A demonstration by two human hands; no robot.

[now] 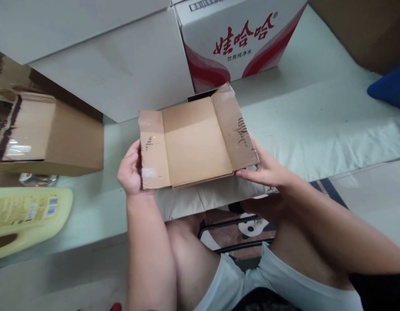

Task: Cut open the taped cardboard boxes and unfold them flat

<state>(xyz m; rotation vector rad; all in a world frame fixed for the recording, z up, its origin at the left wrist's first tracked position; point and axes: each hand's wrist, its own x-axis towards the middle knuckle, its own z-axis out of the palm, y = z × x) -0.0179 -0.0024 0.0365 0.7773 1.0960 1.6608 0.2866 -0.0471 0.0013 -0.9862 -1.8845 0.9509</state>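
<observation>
Between my two hands is a brown cardboard box (195, 140), flattish, with its two side flaps folded outward and torn along their edges. My left hand (131, 170) grips its left side, the fingers partly hidden behind the flap. At the lower right corner my right hand (260, 166) holds the box, thumb along the near edge and other fingers out of sight beneath the right flap. Marks and bits of clear tape show on the flaps. The box is at the front edge of the cloth-covered table, tilted a little towards me.
A large white box (122, 65) and a white-and-red water carton (235, 47) stand behind. To the left are an open cardboard box (75, 142) and a yellow bottle (57, 216) lying down. A blue object (389, 88) sits at the right on the pale green cloth (319, 129).
</observation>
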